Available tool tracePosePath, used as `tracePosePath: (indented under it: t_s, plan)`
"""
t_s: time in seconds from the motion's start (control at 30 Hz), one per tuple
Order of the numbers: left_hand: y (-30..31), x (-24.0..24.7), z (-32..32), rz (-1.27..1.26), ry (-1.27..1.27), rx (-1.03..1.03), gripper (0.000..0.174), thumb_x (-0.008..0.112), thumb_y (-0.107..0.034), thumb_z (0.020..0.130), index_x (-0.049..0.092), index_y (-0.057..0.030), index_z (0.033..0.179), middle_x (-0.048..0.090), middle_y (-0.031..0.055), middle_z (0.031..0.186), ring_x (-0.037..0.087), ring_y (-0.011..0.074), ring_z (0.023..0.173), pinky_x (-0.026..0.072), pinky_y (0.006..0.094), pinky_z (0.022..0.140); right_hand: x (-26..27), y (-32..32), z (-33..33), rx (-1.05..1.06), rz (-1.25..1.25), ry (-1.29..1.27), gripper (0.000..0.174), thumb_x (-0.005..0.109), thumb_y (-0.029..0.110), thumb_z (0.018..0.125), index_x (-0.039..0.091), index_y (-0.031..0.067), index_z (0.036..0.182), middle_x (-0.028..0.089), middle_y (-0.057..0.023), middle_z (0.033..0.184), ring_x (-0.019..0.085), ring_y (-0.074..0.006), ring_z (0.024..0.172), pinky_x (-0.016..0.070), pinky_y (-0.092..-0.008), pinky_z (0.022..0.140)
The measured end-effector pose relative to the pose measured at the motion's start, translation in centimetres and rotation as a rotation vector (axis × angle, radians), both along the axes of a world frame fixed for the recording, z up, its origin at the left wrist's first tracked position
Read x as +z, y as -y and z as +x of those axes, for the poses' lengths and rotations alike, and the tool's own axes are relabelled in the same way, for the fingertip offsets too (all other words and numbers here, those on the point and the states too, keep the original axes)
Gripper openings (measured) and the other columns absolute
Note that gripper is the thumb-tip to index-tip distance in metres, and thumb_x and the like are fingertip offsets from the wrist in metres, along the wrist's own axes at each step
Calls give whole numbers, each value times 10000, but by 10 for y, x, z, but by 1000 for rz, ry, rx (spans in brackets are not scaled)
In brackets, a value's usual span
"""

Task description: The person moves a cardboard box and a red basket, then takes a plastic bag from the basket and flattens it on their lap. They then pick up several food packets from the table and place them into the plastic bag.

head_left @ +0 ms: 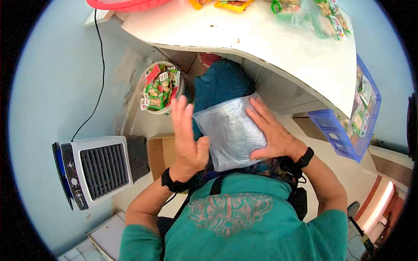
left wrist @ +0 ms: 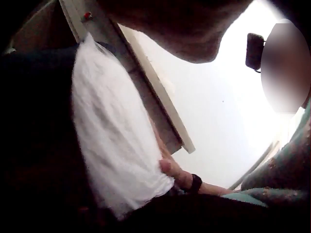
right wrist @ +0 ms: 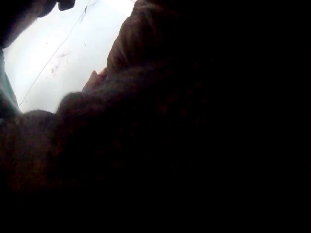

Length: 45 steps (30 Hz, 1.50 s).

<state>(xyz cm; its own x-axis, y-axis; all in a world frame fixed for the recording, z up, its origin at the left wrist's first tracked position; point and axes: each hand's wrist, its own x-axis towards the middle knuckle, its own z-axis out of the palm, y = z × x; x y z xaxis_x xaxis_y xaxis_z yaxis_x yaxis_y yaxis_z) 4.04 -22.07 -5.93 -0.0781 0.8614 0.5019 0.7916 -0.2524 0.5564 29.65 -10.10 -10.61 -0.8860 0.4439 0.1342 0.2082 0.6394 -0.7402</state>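
On the person's lap lies a flat, squarish packet [head_left: 233, 130] of clear plastic with silvery, crinkled film inside. The right hand [head_left: 275, 134] rests on its right side, fingers spread and fairly straight, thumb toward the near edge. Beside the packet's left edge the left hand [head_left: 187, 145] is raised, fingers extended upward and thumb apart, holding nothing. In the left wrist view the packet [left wrist: 114, 126] appears as a puffy white bundle, with the right hand [left wrist: 174, 170] at its lower corner. The right wrist view is mostly dark.
A white bucket [head_left: 140, 89] of small snack packets stands front left, near a cardboard box [head_left: 159, 150] and an air cooler [head_left: 104, 167]. The curved white table [head_left: 261, 39] holds more packets and a red basket [head_left: 126, 5]. A blue crate [head_left: 335, 135] sits at right.
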Motion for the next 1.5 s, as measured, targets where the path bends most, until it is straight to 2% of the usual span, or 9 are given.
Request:
tracePosePath:
  t_s: [0.23, 0.53, 0.73, 0.8, 0.9, 1.03, 1.13, 1.17, 1.5]
  plan:
    - [-13, -49, 55, -118, -273, -255, 884, 530, -700, 838, 401, -86, 1461, 250, 280, 1552, 168, 495, 1448, 61, 682, 1120, -7, 2, 5, -14, 21, -52, 1106, 802, 516, 667, 269, 60, 1522, 153, -246, 1587, 149, -443, 1466, 182, -505, 1189]
    - [-12, -53, 52, -204, -428, -266, 771, 435, -764, 839, 622, -170, 1295, 371, 268, 1487, 230, 529, 1405, 23, 711, 1084, -1, 2, 7, 15, -175, -98, 1105, 814, 418, 677, 220, 54, 1536, 115, -276, 1585, 108, -451, 1471, 163, -498, 1195]
    - [-12, -55, 46, -195, -528, -274, 795, 495, -765, 809, 603, -125, 1269, 325, 321, 1489, 175, 555, 1410, 13, 712, 1092, -50, -9, 98, -333, -515, -80, 472, 711, 185, 826, 610, 71, 1273, 544, -213, 1366, 507, -350, 1291, 408, -415, 1077]
    - [-15, -58, 45, -190, -527, -289, 798, 516, -769, 796, 604, -129, 1264, 321, 334, 1485, 168, 557, 1412, 7, 714, 1091, -82, -10, 130, -562, -722, 197, 327, 680, 132, 848, 668, 60, 1167, 621, -191, 1263, 575, -325, 1205, 469, -384, 1006]
    - [-19, -57, 47, -208, -556, -301, 800, 522, -778, 788, 600, -135, 1258, 316, 341, 1484, 161, 564, 1411, 8, 724, 1084, -122, -11, 150, -705, -1113, 446, 410, 621, 68, 893, 592, 61, 1303, 588, -176, 1307, 542, -235, 1229, 483, -341, 960]
    - [-19, -59, 46, -209, -530, -291, 758, 489, -785, 804, 623, -184, 1248, 353, 297, 1479, 159, 532, 1427, -9, 710, 1092, -168, -3, 145, -733, -1194, 311, 626, 637, 92, 909, 387, 119, 1483, 481, -182, 1435, 516, -251, 1259, 469, -366, 1013]
    - [-17, -62, 46, -217, -524, -279, 746, 466, -790, 814, 621, -214, 1262, 367, 277, 1479, 148, 510, 1440, -23, 701, 1098, -281, 10, 152, -585, -919, 529, 628, 647, 147, 914, 391, 159, 1487, 482, -200, 1433, 500, -278, 1284, 445, -392, 1053]
    - [-17, -63, 45, -215, -531, -278, 748, 462, -791, 815, 614, -218, 1271, 363, 279, 1480, 141, 509, 1443, -25, 702, 1097, -278, 10, 146, -601, -745, 630, 548, 670, 193, 881, 498, 133, 1399, 577, -219, 1299, 563, -323, 1190, 478, -420, 988]
    - [-19, -65, 44, -204, -603, -310, 865, 480, -827, 782, 468, -243, 1420, 268, 293, 1536, 103, 533, 1445, -10, 730, 1086, -284, -13, 144, -639, -229, 875, 441, 680, 199, 856, 569, 107, 1272, 598, -220, 1236, 578, -340, 1134, 488, -419, 943]
